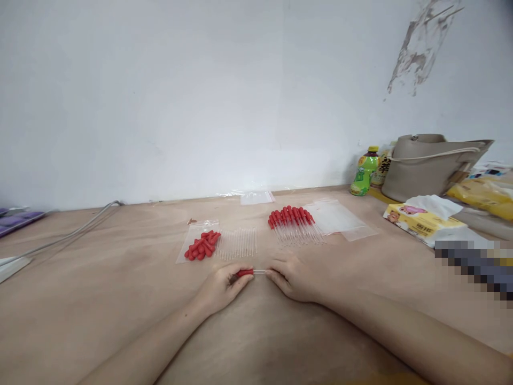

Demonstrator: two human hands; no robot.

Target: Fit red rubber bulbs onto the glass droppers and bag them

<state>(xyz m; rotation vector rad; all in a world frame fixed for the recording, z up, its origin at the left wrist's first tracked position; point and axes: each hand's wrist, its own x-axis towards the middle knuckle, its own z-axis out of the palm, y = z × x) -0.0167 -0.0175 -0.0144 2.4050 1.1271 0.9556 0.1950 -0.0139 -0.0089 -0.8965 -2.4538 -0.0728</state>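
Between finger and thumb, my left hand (pixel 225 286) pinches a red rubber dropper bulb (pixel 246 272). A thin clear glass tube (pixel 259 272) runs from the bulb's right end into the pinched fingers of my right hand (pixel 294 278). Just beyond my left hand, several loose red bulbs (pixel 201 246) lie on a clear plastic bag (pixel 182 252). Beside them is a row of bare glass tubes (pixel 237 243). Past my right hand lies a fan of droppers (pixel 294 224), each a glass tube with a red bulb on its far end.
White zip bags (pixel 332 216) lie right of the droppers, and another small bag (pixel 256 198) by the wall. At right stand a tissue pack (pixel 425 219), a green-labelled bottle (pixel 364 174) and a beige handbag (pixel 420 168). A grey cable (pixel 76 230) crosses the left side.
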